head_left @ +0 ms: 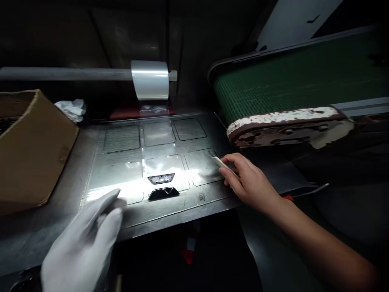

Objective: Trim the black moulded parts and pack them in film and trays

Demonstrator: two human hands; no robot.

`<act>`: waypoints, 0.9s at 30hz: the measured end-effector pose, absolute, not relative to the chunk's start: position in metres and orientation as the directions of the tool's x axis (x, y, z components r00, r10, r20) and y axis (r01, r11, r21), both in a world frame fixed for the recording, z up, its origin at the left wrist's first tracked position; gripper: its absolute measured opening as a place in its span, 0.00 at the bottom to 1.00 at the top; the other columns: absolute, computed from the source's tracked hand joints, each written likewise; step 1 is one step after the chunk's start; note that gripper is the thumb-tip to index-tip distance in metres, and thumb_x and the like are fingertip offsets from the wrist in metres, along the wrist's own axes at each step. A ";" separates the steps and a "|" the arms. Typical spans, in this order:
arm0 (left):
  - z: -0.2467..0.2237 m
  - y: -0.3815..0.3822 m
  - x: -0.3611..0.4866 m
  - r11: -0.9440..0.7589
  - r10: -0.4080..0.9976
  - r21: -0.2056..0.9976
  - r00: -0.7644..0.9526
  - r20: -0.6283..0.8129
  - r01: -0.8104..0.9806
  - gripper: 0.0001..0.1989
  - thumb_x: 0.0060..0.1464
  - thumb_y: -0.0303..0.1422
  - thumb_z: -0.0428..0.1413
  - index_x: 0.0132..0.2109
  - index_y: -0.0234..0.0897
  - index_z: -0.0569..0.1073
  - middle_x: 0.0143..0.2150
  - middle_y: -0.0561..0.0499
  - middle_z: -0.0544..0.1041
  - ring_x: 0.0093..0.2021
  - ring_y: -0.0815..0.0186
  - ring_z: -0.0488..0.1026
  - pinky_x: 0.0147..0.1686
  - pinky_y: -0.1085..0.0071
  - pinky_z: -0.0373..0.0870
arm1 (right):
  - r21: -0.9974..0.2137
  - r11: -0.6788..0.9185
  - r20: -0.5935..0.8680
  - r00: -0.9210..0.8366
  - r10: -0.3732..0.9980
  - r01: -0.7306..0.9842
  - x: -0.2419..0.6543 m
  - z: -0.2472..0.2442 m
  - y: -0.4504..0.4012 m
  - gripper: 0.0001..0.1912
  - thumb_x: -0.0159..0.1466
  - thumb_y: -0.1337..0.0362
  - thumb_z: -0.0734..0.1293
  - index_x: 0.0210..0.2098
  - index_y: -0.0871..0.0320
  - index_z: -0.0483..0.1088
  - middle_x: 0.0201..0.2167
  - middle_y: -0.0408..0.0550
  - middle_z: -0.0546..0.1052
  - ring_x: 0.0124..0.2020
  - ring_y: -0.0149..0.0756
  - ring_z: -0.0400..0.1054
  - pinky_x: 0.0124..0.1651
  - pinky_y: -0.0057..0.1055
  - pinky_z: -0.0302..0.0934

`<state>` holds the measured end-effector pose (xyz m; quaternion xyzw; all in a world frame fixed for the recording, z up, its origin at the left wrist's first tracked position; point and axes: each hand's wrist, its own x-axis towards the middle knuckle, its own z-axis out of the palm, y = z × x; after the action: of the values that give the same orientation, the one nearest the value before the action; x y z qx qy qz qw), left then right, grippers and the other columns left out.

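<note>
My left hand (86, 239), in a white glove, hovers at the table's front left. Thumb and fingers are apart, with nothing visible between them. My bare right hand (247, 178) pinches a slim pale-handled tool (224, 164) with a thin tip pointing left; I cannot make out its exact kind. Between the hands, on the metal plate (170, 209), lie two small trapezoid parts. The farther part (161, 178) shows a grey, detailed face with holes. The nearer part (164, 193) is glossy black. Neither hand touches them.
A cardboard box (39, 154) stands at left, with a crumpled white cloth (72, 109) behind it. A roll of clear film (151, 81) hangs on a bar (67, 74), its strip running onto the plate. A green conveyor belt (288, 81) juts in from the right.
</note>
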<state>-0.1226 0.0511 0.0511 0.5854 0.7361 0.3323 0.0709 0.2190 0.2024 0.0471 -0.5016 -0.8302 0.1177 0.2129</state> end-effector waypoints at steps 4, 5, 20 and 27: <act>0.063 0.104 -0.122 -0.109 0.952 0.456 -0.040 0.304 0.883 0.13 0.63 0.41 0.58 0.52 0.44 0.79 0.67 0.47 0.71 0.67 0.49 0.67 0.67 0.50 0.65 | -0.425 0.709 0.151 -0.728 0.669 0.563 0.169 0.072 0.200 0.12 0.75 0.62 0.61 0.55 0.56 0.68 0.45 0.49 0.78 0.43 0.38 0.73 0.44 0.34 0.66; 0.063 0.114 -0.121 -0.158 0.954 0.435 0.024 0.297 0.886 0.13 0.64 0.39 0.58 0.52 0.43 0.78 0.67 0.45 0.70 0.69 0.49 0.64 0.68 0.49 0.63 | -0.395 0.755 0.133 -0.780 0.611 0.524 0.157 0.076 0.201 0.13 0.75 0.63 0.60 0.56 0.57 0.69 0.45 0.49 0.78 0.44 0.39 0.73 0.44 0.35 0.66; 0.050 0.133 -0.121 -0.172 0.980 0.424 0.112 0.163 0.889 0.08 0.63 0.36 0.58 0.47 0.41 0.78 0.62 0.45 0.71 0.64 0.53 0.66 0.63 0.53 0.67 | -0.129 0.899 -0.041 -0.908 0.417 0.419 0.102 0.084 0.223 0.15 0.72 0.71 0.64 0.54 0.54 0.75 0.42 0.48 0.80 0.35 0.34 0.72 0.30 0.29 0.53; 0.050 0.129 -0.124 -0.194 0.974 0.437 0.120 0.192 0.878 0.10 0.63 0.38 0.58 0.47 0.42 0.79 0.64 0.45 0.71 0.66 0.50 0.65 0.63 0.50 0.67 | -0.046 0.840 -0.004 -0.841 0.542 0.541 0.206 0.080 0.220 0.16 0.73 0.67 0.63 0.57 0.51 0.74 0.45 0.47 0.78 0.37 0.36 0.73 0.31 0.31 0.59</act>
<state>-0.1238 0.1287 0.0501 0.7404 0.6255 0.2211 0.1085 0.2060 0.2196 0.0800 -0.2822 -0.9591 0.0224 0.0047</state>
